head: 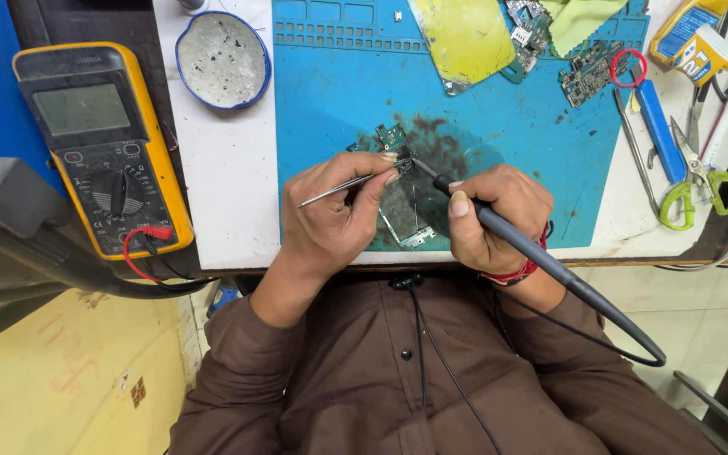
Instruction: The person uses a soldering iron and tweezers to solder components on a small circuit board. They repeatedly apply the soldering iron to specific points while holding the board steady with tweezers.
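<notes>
Your left hand (330,211) pinches tweezers (343,186), your right hand (490,215) grips a soldering iron (541,257); both tips meet at a small circuit board (393,136) on the stained blue mat (330,93). White worktop (229,168), multimeter (103,147) left, tiled floor below.

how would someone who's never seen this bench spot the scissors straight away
Start at the blue work mat and go past its right edge onto the white tabletop. The scissors lie there beside a blue-handled tool; they alone have bright green loop handles.
</notes>
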`<state>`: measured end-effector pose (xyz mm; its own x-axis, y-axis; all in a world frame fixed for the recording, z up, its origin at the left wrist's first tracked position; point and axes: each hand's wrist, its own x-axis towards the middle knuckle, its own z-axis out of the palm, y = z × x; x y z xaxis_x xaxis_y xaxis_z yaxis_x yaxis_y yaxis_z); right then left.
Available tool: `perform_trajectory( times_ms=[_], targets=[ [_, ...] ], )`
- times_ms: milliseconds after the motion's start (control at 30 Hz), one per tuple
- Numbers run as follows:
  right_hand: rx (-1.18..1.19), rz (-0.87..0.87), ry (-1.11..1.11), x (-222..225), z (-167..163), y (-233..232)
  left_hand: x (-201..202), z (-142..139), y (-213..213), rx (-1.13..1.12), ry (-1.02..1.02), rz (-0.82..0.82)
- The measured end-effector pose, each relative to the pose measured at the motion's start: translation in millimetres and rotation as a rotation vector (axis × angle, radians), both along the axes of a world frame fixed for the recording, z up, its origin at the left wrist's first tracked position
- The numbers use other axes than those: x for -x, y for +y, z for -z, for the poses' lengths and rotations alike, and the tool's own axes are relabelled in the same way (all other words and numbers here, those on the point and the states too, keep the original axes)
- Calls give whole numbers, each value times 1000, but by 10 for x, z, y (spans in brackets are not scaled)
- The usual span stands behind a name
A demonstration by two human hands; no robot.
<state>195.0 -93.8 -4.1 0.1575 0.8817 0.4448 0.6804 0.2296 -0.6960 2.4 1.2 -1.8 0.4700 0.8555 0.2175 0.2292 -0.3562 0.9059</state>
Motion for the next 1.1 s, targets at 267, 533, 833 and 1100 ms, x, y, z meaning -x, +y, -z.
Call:
perform_trajectory(
  times_ms=[267,533,833,1100],
  targets=[
    [3,13,-14,3,5,-5,-4,0,0,-6,-6,4],
    [-3,20,-24,2,15,-2,-3,2,5,-19,3,8],
    [-14,65,-61,21,-8,16,-1,2,-5,9,-13,5],
    [-20,35,-101,13,11,16,2,1,-8,-13,-4,2]
  ],
)
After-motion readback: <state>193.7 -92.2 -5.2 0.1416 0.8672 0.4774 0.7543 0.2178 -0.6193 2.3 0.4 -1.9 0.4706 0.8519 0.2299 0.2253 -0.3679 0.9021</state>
